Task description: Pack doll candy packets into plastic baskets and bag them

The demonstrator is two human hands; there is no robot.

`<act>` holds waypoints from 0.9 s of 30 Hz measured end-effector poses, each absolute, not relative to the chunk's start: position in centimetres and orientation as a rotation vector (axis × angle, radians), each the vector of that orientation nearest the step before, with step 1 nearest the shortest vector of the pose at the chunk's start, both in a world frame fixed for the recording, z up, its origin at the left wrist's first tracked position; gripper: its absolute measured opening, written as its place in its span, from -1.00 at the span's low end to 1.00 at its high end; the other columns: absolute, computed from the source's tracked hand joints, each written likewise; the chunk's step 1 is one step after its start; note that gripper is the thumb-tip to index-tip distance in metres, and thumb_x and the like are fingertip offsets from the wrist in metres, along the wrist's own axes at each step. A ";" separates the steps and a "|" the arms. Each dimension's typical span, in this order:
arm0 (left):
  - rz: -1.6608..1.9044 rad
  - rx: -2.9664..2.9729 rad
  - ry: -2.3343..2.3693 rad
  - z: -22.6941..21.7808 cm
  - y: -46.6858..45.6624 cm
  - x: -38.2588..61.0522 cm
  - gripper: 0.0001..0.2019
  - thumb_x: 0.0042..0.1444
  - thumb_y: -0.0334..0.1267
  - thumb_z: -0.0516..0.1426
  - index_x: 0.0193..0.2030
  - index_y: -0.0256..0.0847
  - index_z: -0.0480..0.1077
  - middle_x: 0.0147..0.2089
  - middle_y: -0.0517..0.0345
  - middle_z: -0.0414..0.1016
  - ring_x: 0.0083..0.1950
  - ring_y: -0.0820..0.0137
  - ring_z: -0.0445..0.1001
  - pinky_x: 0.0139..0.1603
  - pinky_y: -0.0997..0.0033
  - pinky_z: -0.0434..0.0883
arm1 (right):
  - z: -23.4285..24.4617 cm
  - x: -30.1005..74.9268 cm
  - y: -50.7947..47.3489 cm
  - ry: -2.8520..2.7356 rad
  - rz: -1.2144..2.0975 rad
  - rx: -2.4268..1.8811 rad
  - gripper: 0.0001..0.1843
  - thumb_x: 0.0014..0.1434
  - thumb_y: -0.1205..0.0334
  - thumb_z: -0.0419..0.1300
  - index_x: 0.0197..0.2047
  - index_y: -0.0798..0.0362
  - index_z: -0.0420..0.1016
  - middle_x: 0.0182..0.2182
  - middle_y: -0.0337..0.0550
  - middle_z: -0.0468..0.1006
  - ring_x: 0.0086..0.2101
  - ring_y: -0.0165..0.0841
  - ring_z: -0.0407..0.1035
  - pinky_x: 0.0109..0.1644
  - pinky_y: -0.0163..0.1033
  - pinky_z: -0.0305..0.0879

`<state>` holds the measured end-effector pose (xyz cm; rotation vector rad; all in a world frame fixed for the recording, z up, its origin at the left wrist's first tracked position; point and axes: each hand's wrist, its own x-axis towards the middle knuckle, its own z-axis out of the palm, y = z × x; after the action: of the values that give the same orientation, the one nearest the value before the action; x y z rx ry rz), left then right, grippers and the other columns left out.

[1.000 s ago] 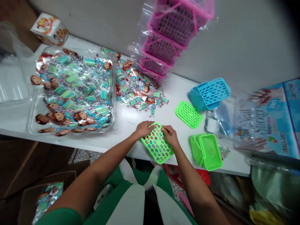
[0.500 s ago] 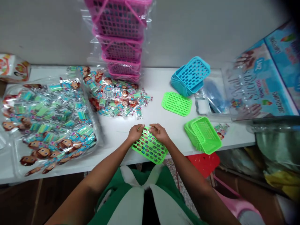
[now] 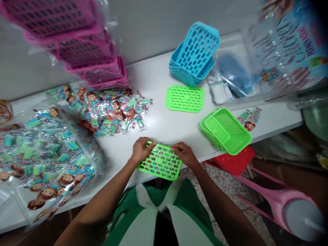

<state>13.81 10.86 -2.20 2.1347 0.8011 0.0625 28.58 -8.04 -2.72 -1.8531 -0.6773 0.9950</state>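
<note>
A green plastic basket with a perforated lid (image 3: 161,160) is at the table's front edge, close to my body. Colourful small packets show through the lid's slots. My left hand (image 3: 140,151) grips the basket's far left corner, its thumb over the lid's rim. At the far right corner, my right hand (image 3: 185,154) has its fingers closed on the rim. Loose green lids (image 3: 185,99) lie flat beyond my hands. To the right stands a stack of green baskets (image 3: 225,131), tilted over the table's edge. The basket's underside is hidden.
Left lies a clear bag of small packets (image 3: 51,153), beside a loose pile of packets (image 3: 112,109). Pink baskets (image 3: 84,51) in plastic wrap rise behind. Blue baskets (image 3: 192,58) stand at the back, near a clear tray (image 3: 230,75). Below right is a pink stool-like object (image 3: 279,201).
The camera view has turned and shifted, so the surroundings appear displaced. My hands have moved apart, from the middle of the lid's far edge to its two far corners.
</note>
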 end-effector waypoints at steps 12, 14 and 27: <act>0.306 2.625 0.485 -1.9 8.9 14.1 -0.79 0.15 -0.28 0.12 -0.06 -0.17 0.40 0.05 0.02 0.47 0.17 0.20 0.33 0.25 -0.05 0.10 | -3.9 27.3 -8.0 -0.739 0.800 -1.834 -0.86 0.26 0.17 0.07 -0.29 0.01 0.39 -0.34 -0.18 0.40 -0.23 -0.33 0.32 -0.14 -0.20 0.29; 0.274 2.636 0.345 -1.8 8.6 14.3 -0.71 0.14 -0.27 0.13 0.02 -0.18 0.35 0.08 -0.01 0.45 0.18 0.21 0.33 0.25 -0.02 0.12 | -3.8 27.3 -8.4 -0.733 0.791 -1.814 -0.88 0.24 0.17 0.10 -0.22 -0.01 0.40 -0.29 -0.17 0.41 -0.20 -0.31 0.33 -0.10 -0.18 0.30; 0.114 2.596 0.267 -1.7 8.8 14.7 -0.70 0.11 -0.28 0.16 0.01 -0.16 0.32 -0.01 0.02 0.50 0.03 0.28 0.43 0.17 0.04 0.21 | -4.1 27.0 -10.1 -0.803 0.650 -1.824 -0.75 0.15 0.31 0.20 -0.08 -0.11 0.44 -0.15 -0.14 0.40 -0.11 -0.28 0.33 -0.03 -0.10 0.34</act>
<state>14.73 8.77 -1.66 2.5962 0.2669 0.1136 26.97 -10.08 -4.08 -1.8237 -0.8034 0.6498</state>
